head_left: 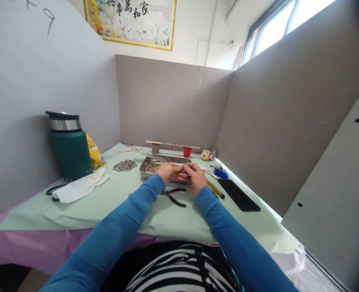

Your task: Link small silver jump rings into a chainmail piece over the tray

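Observation:
My left hand (168, 172) and my right hand (195, 177) meet over the front of a metal tray (143, 172). Both are closed, with fingertips pinched around something small that I cannot make out. Gold-coloured small pieces (154, 167) lie in the left part of the tray, and thin wire-like strands (149, 154) stretch across its back left. Just below my hands, pliers (176, 199) with black and red handles rest on the pale green cloth (118, 205). A yellow-handled tool (216, 190) lies beside my right wrist, partly hidden by it.
At left stand a green bottle (70, 152) and a yellow packet (94, 151), near white tissue (80, 188). A lacy metal ornament (125, 165) lies left of the tray. Behind it, a rod (194, 147) spans two small cups. Right: blue tassel (221, 172), black slab (239, 195). Partitions (173, 101) enclose the table.

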The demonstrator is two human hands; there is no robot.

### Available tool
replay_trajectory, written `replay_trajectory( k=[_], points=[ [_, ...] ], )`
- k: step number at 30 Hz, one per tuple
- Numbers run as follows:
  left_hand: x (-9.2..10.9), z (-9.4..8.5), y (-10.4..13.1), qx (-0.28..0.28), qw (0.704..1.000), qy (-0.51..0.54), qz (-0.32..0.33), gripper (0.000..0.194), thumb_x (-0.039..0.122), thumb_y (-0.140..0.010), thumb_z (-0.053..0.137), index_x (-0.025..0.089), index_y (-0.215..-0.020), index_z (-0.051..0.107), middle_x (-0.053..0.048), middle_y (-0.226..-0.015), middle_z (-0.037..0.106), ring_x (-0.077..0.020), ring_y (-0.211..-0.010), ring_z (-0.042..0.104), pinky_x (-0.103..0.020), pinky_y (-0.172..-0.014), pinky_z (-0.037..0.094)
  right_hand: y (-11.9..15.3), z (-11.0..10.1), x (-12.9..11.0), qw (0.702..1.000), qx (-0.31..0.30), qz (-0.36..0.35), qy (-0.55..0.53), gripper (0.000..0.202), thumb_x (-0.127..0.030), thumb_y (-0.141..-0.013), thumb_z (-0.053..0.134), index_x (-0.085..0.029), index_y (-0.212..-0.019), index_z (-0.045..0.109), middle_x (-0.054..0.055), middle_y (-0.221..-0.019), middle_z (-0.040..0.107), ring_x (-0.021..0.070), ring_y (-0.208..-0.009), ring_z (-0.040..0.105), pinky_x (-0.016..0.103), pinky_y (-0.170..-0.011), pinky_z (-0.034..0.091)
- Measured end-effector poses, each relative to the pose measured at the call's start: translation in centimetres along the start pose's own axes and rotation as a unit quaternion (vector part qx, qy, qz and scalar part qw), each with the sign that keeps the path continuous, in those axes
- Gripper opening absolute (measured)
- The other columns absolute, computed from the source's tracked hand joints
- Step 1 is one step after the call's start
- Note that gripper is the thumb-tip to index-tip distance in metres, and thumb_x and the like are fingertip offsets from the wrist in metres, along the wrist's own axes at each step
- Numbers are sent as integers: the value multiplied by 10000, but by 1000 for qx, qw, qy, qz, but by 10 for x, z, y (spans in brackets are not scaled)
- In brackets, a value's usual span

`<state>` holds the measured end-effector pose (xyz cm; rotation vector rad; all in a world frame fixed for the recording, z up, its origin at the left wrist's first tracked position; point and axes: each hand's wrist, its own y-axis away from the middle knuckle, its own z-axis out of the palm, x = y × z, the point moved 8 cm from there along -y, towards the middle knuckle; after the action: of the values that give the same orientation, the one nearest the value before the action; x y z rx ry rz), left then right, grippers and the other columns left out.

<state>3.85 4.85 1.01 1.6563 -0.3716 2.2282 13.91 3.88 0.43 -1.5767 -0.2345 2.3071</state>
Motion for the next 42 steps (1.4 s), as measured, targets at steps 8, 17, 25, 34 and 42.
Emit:
replay_trajectory(
  k=[8,17,25,34,42],
  points=[
    [-3,3,-1,-60,998,-9,11,65,116,-743,643,61,-777,641,-125,-689,681,-162,-626,667,-242,-620,538,-2,-4,1,999,-6,0,33,291,-403,-606,690,-174,-720,552,-46,-582,531,85,-495,477,203,-443,394],
    [0,-10,-5,15,999,2,32,51,85,-719,656,54,-749,628,-130,-652,672,-171,-584,659,-258,-584,539,-3,-6,-6,988,19,-58,139,313,-454,-663,630,-169,-777,567,-37,-552,546,79,-413,431,208,-387,346],
    [0,-11,-6,25,999,6,31,88,74,-764,601,56,-680,617,-113,-598,656,-157,-538,646,-229,-523,517,-1,-6,-15,967,38,-117,224,275,-453,-707,577,-182,-660,564,-30,-512,517,115,-498,468,229,-472,373],
    [0,-20,-9,40,998,38,15,82,143,-726,662,95,-780,623,-68,-678,659,-108,-468,584,-213,-445,467,-5,-4,-9,977,18,-98,190,303,-499,-728,560,-195,-734,561,-46,-500,518,107,-452,447,228,-457,355],
    [3,-22,-13,47,997,46,45,77,171,-728,640,95,-729,628,15,-477,504,-41,-340,372,-170,-323,248,1,13,4,969,-76,-73,225,273,-466,-779,501,-208,-698,540,-53,-460,497,102,-401,433,229,-443,334]
  ],
)
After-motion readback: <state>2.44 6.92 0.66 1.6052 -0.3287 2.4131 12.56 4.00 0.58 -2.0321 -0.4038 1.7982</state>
